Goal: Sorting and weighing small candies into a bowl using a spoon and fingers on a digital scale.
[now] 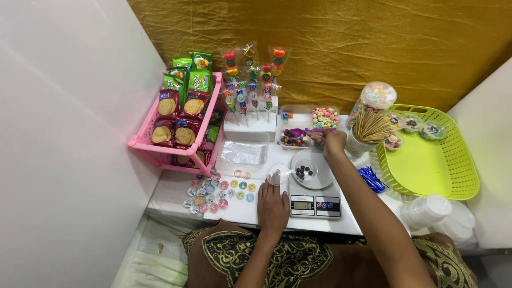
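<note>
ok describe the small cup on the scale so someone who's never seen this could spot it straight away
Find the white digital scale at the table's front edge, beside the left hand. On its round platform sits a small clear cup with a few dark candies inside. An identical cup just to its left is empty and stands off the scale.

- Crinkly golden-yellow cloth [341, 42] hangs across the whole back, pretty shiny in the light
- Plain white wall [64, 133] runs down the left side
- White table [170, 194] sits tucked in the corner
- Another white panel [488, 112] on the right edge
- Lighting's bright and even
</note>
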